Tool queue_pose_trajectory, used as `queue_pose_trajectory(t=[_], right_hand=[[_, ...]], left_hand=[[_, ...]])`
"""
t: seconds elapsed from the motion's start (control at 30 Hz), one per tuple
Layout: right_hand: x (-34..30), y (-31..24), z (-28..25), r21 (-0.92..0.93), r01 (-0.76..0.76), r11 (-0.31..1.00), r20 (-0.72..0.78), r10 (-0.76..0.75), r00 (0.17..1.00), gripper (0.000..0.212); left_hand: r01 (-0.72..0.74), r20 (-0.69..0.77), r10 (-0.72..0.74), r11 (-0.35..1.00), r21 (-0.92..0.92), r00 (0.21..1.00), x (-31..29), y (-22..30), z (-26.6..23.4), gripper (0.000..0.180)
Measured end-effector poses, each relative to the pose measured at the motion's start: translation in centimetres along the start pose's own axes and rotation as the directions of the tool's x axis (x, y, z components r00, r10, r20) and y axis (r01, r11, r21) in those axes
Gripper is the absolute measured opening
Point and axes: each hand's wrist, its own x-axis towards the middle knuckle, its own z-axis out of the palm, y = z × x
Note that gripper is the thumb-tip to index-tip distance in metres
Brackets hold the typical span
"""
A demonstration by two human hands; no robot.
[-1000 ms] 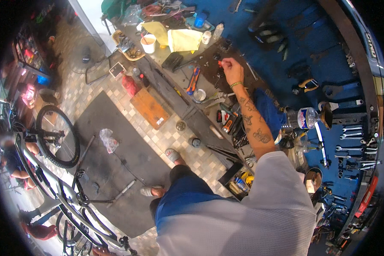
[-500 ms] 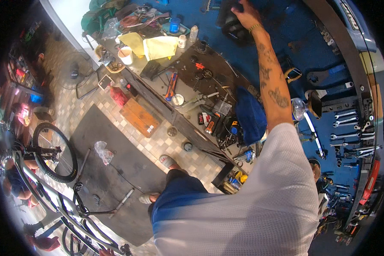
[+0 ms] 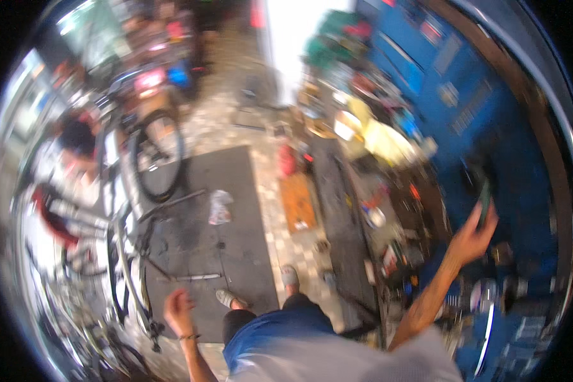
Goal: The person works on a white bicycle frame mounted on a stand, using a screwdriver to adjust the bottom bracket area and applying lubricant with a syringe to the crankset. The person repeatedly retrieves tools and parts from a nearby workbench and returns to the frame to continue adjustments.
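My right hand (image 3: 476, 234) is raised at the right, beside the blue wall board. Its fingers are closed on a dark, thin, greenish object (image 3: 485, 194) whose kind is lost in the blur. Just behind it, a black thing (image 3: 472, 170) shows against the board. On the left, my left hand (image 3: 179, 312) hangs over the dark mat with loosely bent fingers, smeared by motion, and nothing shows in it. A dark band circles that wrist. A bicycle (image 3: 124, 254) stands just beyond this hand.
A long workbench (image 3: 347, 229) holds yellow cloths (image 3: 385, 141), a white cup and many tools. Tools hang on the blue board (image 3: 465, 108). The dark mat (image 3: 235, 172) carries a plastic bag (image 3: 220, 207). A wooden box (image 3: 297, 204) stands beside the bench. Another person (image 3: 76, 153) is at the left.
The view has swung left, showing more of the bicycles and floor. My left hand now shows low at the left. My right hand is at the board with a dark object in its fingers.
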Motion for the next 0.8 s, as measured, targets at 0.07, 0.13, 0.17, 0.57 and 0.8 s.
queue_pose_trajectory(t=[0.07,0.13,0.17,0.57,0.8], right_hand=[[-11.1,-3.9,3.3,0.206,-0.112,0.972,0.219,0.066,0.974,0.022],[-21.6,-10.8,7.4,0.361,-0.387,0.849,0.592,0.112,0.798,0.018],[-25.7,-14.7,9.8,0.360,-0.550,0.753,0.759,0.107,0.642,0.017],[-43.2,-54.3,24.4,0.605,-0.626,0.493,0.620,-0.784,-0.019,0.055],[-59.2,-63.9,27.6,0.364,-0.597,0.715,0.682,-0.641,-0.351,0.039]], left_hand=[[-0.143,0.289,0.101,0.981,0.129,0.952,-1.6,1.3,5.4,0.020],[-0.295,0.497,0.208,0.950,0.103,0.842,-4.2,3.3,8.4,0.024],[-0.307,0.566,0.252,0.952,0.001,0.785,-4.9,4.1,8.6,0.024],[-0.271,-0.322,0.156,0.895,-0.355,0.934,4.4,0.3,-21.9,0.017],[-0.261,-0.608,-0.245,0.739,-0.622,0.756,14.4,-15.7,-41.6,0.026]])
